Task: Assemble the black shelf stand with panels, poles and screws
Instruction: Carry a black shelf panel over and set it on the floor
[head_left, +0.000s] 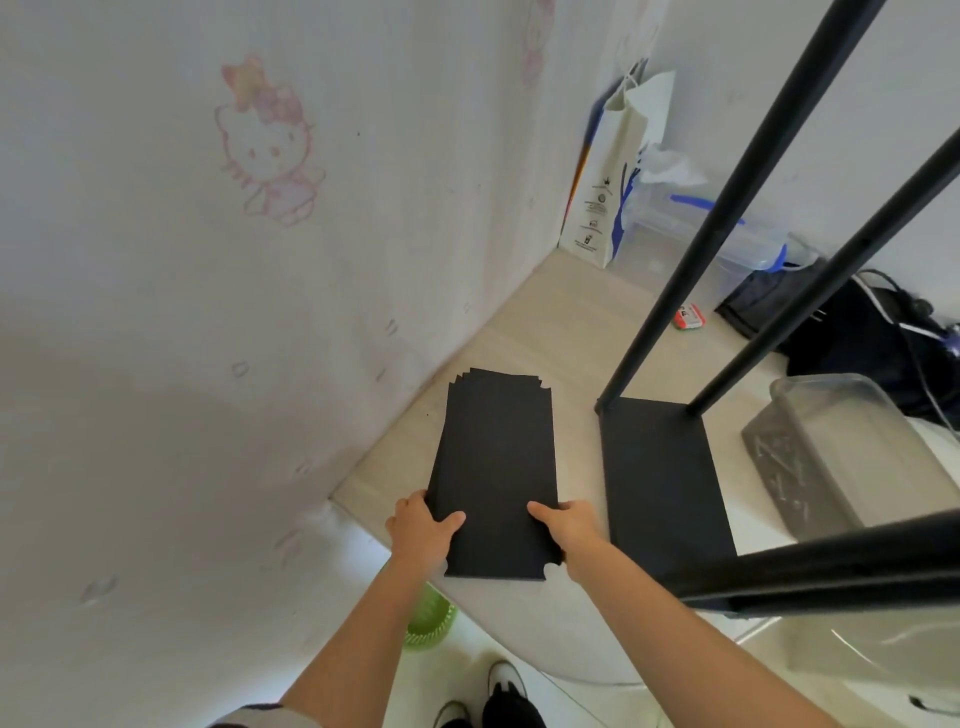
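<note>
Black panels are stacked in one pile on a pale wood-grain table, their far edges fanned so that several layers can be made out, though the exact count cannot be told. The near end of the pile is held from both sides: the left hand is curled round the left edge with its thumb laid flat on top, and the right hand is curled round the right edge, thumb likewise on top; the other fingers are hidden under the stack. Just beside the pile, to its right, one more black panel is seen lying flat, with two black poles rising from its far corners and a third pole crossing the lower right of the view. The table is set into a corner of a room whose wallpaper is printed with pink cartoon cats. Against the far wall a white paper bag is stood upright, and next to it a clear lidded box is seen with crumpled white tissue on top. A black bag with cables is placed further right. One clear plastic tub is stood near the right edge, and small pale parts are seen in it. A green basket is seen on the floor below.
</note>
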